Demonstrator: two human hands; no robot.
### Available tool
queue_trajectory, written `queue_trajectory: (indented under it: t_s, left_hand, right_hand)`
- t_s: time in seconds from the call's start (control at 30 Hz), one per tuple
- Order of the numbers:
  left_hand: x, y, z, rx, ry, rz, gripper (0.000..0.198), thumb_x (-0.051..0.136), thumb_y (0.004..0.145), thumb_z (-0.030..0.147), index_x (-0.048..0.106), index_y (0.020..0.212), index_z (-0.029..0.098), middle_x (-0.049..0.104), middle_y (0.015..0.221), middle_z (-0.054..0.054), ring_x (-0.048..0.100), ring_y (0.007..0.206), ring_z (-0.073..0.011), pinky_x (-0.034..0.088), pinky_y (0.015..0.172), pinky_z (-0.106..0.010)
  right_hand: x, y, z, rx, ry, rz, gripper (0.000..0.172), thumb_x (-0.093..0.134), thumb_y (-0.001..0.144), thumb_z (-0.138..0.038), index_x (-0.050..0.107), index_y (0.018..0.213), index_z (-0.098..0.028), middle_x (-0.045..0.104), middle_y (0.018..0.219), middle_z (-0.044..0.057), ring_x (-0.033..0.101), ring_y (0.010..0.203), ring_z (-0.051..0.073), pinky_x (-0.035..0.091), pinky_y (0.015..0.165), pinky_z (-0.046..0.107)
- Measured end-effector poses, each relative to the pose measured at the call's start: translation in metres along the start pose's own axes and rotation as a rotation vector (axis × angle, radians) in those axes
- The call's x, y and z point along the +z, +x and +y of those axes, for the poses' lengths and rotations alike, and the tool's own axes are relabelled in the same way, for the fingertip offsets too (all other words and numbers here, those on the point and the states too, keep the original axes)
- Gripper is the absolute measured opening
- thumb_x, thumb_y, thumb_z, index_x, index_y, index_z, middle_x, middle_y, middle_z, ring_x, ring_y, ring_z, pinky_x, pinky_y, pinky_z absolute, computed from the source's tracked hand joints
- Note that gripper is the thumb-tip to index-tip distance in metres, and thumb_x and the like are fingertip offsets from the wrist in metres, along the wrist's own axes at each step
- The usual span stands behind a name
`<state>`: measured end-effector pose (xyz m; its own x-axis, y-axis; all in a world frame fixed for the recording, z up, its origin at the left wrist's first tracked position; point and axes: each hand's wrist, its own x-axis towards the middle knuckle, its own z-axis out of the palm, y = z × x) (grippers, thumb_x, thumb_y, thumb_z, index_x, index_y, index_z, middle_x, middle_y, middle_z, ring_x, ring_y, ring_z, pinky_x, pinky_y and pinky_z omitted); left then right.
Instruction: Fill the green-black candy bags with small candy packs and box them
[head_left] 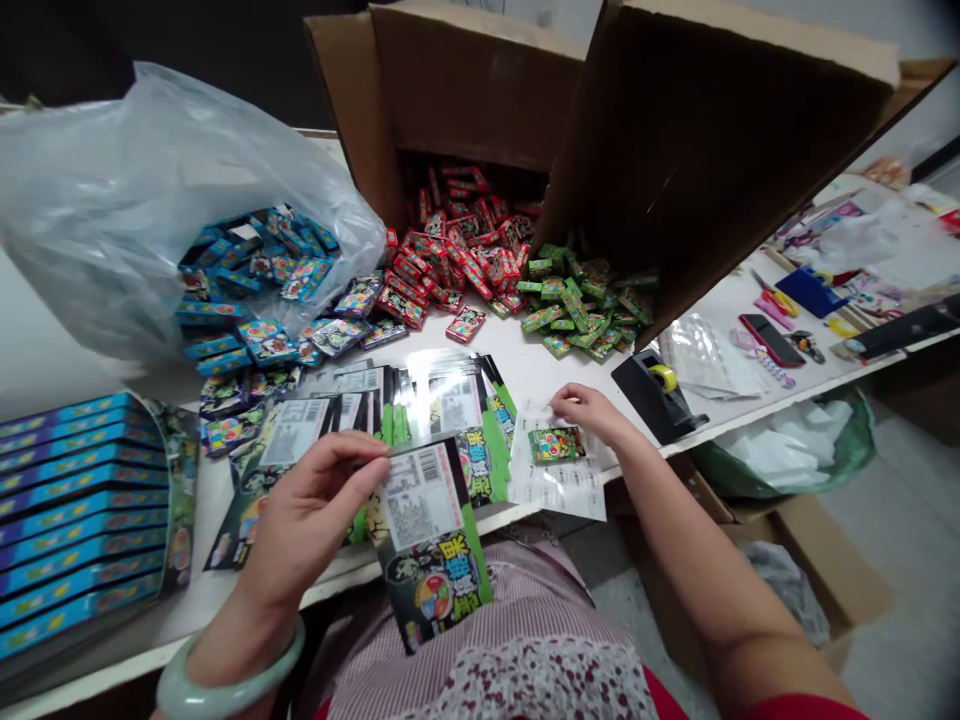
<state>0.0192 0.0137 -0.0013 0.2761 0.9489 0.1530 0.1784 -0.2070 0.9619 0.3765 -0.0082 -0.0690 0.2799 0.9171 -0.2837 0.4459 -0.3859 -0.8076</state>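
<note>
Pinching a barcoded green-and-black packet (431,540) at 6 o'clock, thumb against fingers of the left hand (311,530) at 8 o'clock; pressing fingers together on a clear plastic sleeve (559,475) with the right hand (592,415) at 4 o'clock, a small candy packet (556,445) inside, near a black tape dispenser (652,395).

"糖果" on green card (431,560) (barcode (418,470) blurred)

A plastic bag (112,190) lies left of a cardboard carton (465,90) holding what seem small boxes (457,260).

White worktable (525,350), grey concrete floor (900,530), dark wall (150,40)
</note>
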Motion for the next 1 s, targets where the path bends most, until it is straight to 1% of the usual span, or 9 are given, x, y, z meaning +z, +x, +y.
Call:
queue_trajectory:
  t_s: [0.1,0.17,0.23,0.3,0.4,0.5,0.6,0.83,1.0]
  left_hand:
    - [0.006,0.001,0.004,0.014,-0.026,-0.011,0.007,0.067,0.078,0.024,0.063,0.081,0.021,0.062,0.084,-0.001,0.061,0.079,-0.0139,0.050,0.069,-0.022]
    - [0.010,0.002,0.007,0.022,-0.038,-0.024,0.008,0.067,0.077,0.023,0.061,0.081,0.020,0.061,0.083,-0.001,0.060,0.079,-0.0144,0.050,0.069,-0.024]
    - [0.013,0.002,0.009,0.039,-0.050,-0.044,0.007,0.066,0.079,0.023,0.060,0.081,0.019,0.060,0.082,-0.002,0.059,0.077,-0.0137,0.049,0.068,-0.024]
    - [0.014,0.002,0.010,0.051,-0.063,-0.067,0.007,0.064,0.080,0.022,0.059,0.082,0.020,0.059,0.082,-0.002,0.058,0.077,-0.0134,0.048,0.068,-0.025]
    - [0.012,0.000,0.010,0.050,-0.089,-0.098,0.005,0.062,0.083,0.023,0.058,0.083,0.020,0.058,0.081,-0.002,0.057,0.076,-0.0138,0.047,0.067,-0.027]
    - [0.008,-0.002,0.010,0.053,-0.119,-0.111,0.003,0.059,0.085,0.022,0.058,0.084,0.020,0.058,0.081,-0.001,0.056,0.076,-0.0132,0.046,0.067,-0.027]
    - [0.006,-0.003,0.008,0.064,-0.160,-0.126,0.004,0.056,0.087,0.023,0.058,0.086,0.020,0.057,0.082,-0.001,0.055,0.076,-0.0131,0.045,0.068,-0.027]
    - [0.010,0.001,0.004,0.088,-0.160,-0.090,0.011,0.066,0.082,0.027,0.057,0.084,0.020,0.057,0.080,-0.001,0.055,0.077,-0.0136,0.045,0.068,-0.028]
    - [0.011,0.004,0.005,0.071,-0.137,-0.045,0.013,0.067,0.080,0.023,0.055,0.079,0.020,0.056,0.077,0.000,0.055,0.074,-0.0129,0.046,0.067,-0.027]
  right_hand:
    - [-0.009,-0.012,-0.029,-0.027,0.122,-0.091,0.023,0.060,0.073,-0.042,0.056,0.071,-0.019,0.061,0.072,0.002,0.059,0.072,0.016,0.049,0.068,0.029]
    - [-0.007,-0.026,-0.064,-0.160,0.215,-0.231,0.024,0.063,0.075,-0.043,0.059,0.075,-0.019,0.063,0.080,0.003,0.058,0.077,0.015,0.048,0.073,0.030]
    - [0.003,-0.040,-0.106,-0.356,0.251,-0.411,0.021,0.064,0.078,-0.040,0.060,0.075,-0.020,0.064,0.086,0.003,0.058,0.081,0.015,0.047,0.077,0.031]
    - [0.019,-0.051,-0.144,-0.495,0.214,-0.529,0.017,0.063,0.080,-0.036,0.061,0.073,-0.021,0.064,0.084,0.002,0.058,0.080,0.015,0.047,0.075,0.031]
    - [0.044,-0.055,-0.178,-0.603,0.092,-0.583,0.014,0.063,0.080,-0.030,0.062,0.070,-0.022,0.064,0.076,0.000,0.058,0.075,0.015,0.047,0.071,0.030]
    - [0.062,-0.048,-0.183,-0.554,0.060,-0.630,0.016,0.064,0.078,-0.031,0.062,0.066,-0.021,0.062,0.067,0.000,0.055,0.064,0.014,0.045,0.059,0.028]
    - [0.069,-0.040,-0.179,-0.460,0.047,-0.667,0.020,0.067,0.077,-0.036,0.062,0.064,-0.021,0.059,0.060,-0.001,0.050,0.055,0.012,0.041,0.051,0.027]
    - [0.073,-0.029,-0.179,-0.437,-0.018,-0.691,0.017,0.067,0.076,-0.034,0.066,0.067,-0.021,0.059,0.059,-0.001,0.047,0.054,0.011,0.038,0.050,0.026]
    - [0.075,-0.021,-0.181,-0.406,-0.037,-0.677,0.014,0.069,0.073,-0.032,0.064,0.065,-0.021,0.058,0.058,-0.001,0.045,0.052,0.010,0.035,0.048,0.025]
